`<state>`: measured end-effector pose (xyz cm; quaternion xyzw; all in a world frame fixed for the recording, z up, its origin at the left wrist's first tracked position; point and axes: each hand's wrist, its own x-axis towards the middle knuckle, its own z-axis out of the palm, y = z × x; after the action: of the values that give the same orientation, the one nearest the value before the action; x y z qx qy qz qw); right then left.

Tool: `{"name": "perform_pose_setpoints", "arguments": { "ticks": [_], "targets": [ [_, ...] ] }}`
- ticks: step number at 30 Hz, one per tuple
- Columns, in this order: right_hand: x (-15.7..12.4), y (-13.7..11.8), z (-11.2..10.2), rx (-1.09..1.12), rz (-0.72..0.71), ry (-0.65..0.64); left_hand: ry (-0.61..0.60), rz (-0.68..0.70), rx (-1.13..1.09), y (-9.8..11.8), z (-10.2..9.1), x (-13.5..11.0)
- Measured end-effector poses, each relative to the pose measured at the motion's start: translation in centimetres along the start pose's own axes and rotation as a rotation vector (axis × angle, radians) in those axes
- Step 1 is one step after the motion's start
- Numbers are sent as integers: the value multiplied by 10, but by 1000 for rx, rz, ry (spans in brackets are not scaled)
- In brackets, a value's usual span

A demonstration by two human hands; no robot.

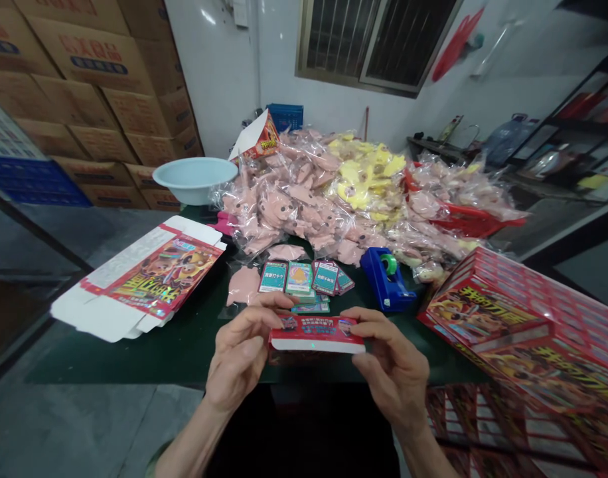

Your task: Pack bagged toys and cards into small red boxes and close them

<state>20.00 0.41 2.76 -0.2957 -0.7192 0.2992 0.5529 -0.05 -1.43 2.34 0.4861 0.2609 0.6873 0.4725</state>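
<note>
Between my two hands is a small red printed box (314, 330) with a white flap edge facing me, held at the near edge of the dark green table. My left hand (241, 355) has its fingers at the box's left end. Thumb and fingers of my right hand (391, 358) pinch the right end. Just beyond the box lie stacks of printed cards (299, 277), some fanned to the right. A bagged pink toy (243, 287) rests left of the cards. The inside of the box is hidden.
A blue tape dispenser (387, 282) stands right of the cards. Bagged pink and yellow toys (304, 192) are heaped behind. At left lie flattened red-and-white cartons (154, 275) and a light blue basin (194, 180). Stacked red display boxes (513, 325) fill the right side.
</note>
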Motion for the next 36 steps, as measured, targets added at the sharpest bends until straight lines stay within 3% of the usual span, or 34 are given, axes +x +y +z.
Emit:
{"name": "perform_pose_setpoints", "arguments": {
  "ticks": [7,13,21,30,36],
  "targets": [
    [6,-9,5,-221,10,-1,-38,41,381,8,4,2],
    [10,-25,12,-345,-20,-15,54,119,320,-4,4,1],
    [0,-34,23,-367,-41,44,-42,-48,221,12,-5,7],
    [-14,-15,25,-450,-226,55,-60,130,169,-11,-11,2],
    [0,-32,18,-432,-96,-54,-43,188,343,7,-4,10]
  ]
}}
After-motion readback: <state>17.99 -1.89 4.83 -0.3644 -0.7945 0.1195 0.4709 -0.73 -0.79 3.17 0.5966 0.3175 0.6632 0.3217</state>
